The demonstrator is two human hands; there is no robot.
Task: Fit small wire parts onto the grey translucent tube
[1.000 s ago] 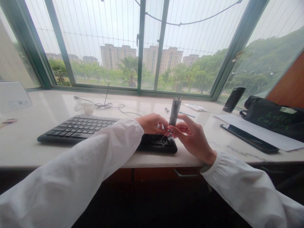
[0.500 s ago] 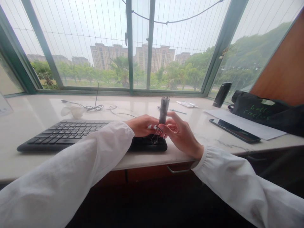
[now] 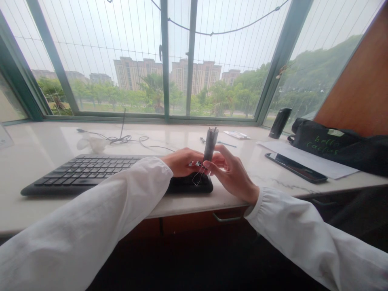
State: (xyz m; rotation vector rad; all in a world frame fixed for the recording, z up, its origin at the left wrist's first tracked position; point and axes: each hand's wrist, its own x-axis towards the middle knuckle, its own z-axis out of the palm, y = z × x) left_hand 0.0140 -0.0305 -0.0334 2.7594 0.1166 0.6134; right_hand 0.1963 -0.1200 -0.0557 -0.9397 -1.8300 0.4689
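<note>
In my right hand (image 3: 228, 167), closed with thumb and fingers round its lower part, is a dark grey keycap puller (image 3: 210, 144). It stands nearly upright, leaning a little right at the top, where short metal prongs show. Thin wire loops (image 3: 197, 179) come out below and hang over the right end of a black keyboard (image 3: 91, 171). My left hand (image 3: 184, 161) is closed from the other side, fingertips meeting the puller's lower end near the wires. Those fingers partly hide the keys beneath, and their exact grip is hard to see.
Behind the keyboard lie a coiled black cable (image 3: 124, 139) and a crumpled pale item (image 3: 91, 144). To the right are a phone (image 3: 295, 167), white paper (image 3: 339, 171), a black bag (image 3: 324, 139) and a black cylinder (image 3: 280, 123). A small packet (image 3: 236, 134) lies near the window.
The top of the keycap puller has tipped slightly right, and its wire loops have shifted a little left. Both hands stay almost in place; the view has moved slightly.
</note>
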